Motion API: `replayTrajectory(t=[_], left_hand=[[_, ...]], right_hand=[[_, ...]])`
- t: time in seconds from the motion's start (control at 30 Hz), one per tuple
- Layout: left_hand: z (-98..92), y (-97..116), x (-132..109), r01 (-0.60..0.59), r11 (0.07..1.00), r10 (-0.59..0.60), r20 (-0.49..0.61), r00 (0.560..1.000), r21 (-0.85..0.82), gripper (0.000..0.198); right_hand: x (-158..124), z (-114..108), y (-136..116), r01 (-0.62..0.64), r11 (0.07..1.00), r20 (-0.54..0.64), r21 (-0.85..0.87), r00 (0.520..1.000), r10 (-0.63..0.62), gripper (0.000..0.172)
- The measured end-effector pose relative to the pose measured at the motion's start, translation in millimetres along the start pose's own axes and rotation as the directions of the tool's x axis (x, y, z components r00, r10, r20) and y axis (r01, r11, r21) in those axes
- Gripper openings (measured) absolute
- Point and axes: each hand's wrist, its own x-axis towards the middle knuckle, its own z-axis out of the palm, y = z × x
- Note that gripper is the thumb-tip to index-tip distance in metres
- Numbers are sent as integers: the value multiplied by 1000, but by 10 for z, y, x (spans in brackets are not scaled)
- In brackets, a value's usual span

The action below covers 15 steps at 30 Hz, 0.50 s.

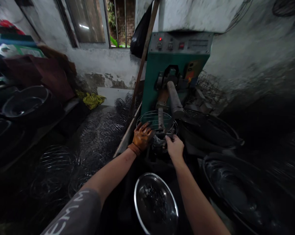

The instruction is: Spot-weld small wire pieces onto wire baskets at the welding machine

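- Your left hand (142, 137), in a stained orange glove, rests curled over the near left rim of a round wire basket (155, 121); your bare right hand (174, 147) pinches the wire at the near right edge, fingers closed on it.
- The wire basket sits on the machine's lower arm, just in front of the green machine (177, 70), with the grey upper arm (174, 98) slanting down over its middle.
- Judged by its thin open wires, the basket should be light and springy rather than rigid; it looks likely to flex or snag if you pull on a single strand, so the thicker outer ring where both hands now sit seems the safest hold.
- The wire ends may be sharp for the ungloved right hand.
- One basket is at the machine; a tangled heap of wire baskets (100, 130) lies to the left, too many and too blurred to count.
- One shiny metal bowl (156, 204) sits below your forearms, holding dark wire pieces.
- At least two dark tubs (211, 130) stand to the right, and one dark basin (24, 102) on the shelf at far left.
- One black bag (141, 34) hangs beside the machine's control panel (180, 43), where two red lights show.
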Motion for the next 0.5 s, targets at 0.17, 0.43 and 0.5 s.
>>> replayTrajectory(t=[0.17, 0.43, 0.5], left_hand=[[41, -16, -13, 4, 1000, -4, -15, 1000, -14, 40], [-23, 15, -17, 37, 998, -35, 28, 999, -48, 51], [-88, 46, -56, 38, 997, -36, 27, 999, -72, 60]], right_hand=[[11, 7, 46, 71, 995, -22, -72, 997, -73, 25], [35, 18, 110, 101, 986, -19, -132, 994, -105, 21], [39, 11, 114, 95, 986, -9, -138, 995, -98, 22]])
